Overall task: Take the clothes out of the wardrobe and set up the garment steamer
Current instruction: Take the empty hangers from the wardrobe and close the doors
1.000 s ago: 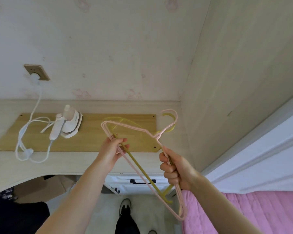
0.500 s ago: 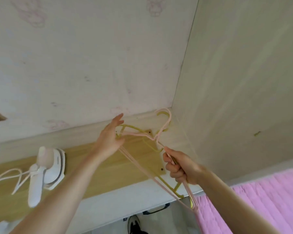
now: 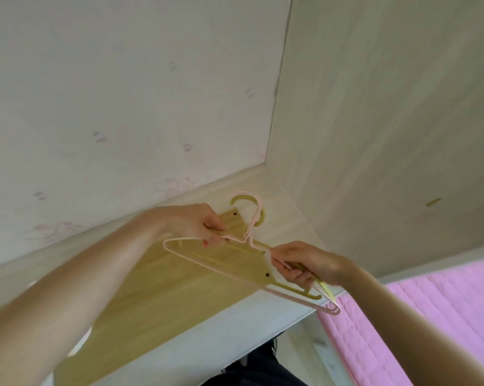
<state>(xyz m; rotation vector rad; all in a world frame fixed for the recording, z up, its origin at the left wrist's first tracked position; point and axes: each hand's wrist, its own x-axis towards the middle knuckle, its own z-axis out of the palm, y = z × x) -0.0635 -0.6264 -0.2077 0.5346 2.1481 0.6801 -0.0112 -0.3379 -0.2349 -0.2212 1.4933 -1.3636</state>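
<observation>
The head view, the only one, looks steeply down past both forearms to a corner where a papered wall (image 3: 123, 93) meets a pale wardrobe side panel (image 3: 388, 121). Two empty hangers are held together above the bench (image 3: 249, 330): a thin pink hanger (image 3: 215, 270) lying over a thicker yellow hanger (image 3: 291, 288), their hooks stacked and pointing toward the corner. The left hand (image 3: 196, 222) is closed on the upper bar near the necks, fingers curled round the wire. The right hand (image 3: 305, 264) is closed round the lower arms of both hangers, nearer the pink bed cover (image 3: 430, 316). Under them a wooden board (image 3: 157, 302) lies flat on the bench.

No clothes and no garment steamer show here (a white sliver at the left forearm is too hidden to name), so the task's own things are out of sight.

The step in hand looks like sorting or setting aside the hangers. To do it well, I would keep the two hooks aligned so they do not snag, let one hand take the full weight before the other lets go, and lay or hang them clear of the board, leaving that surface free for the steamer. The thin pink wire will likely flex, so grip it near the neck.
</observation>
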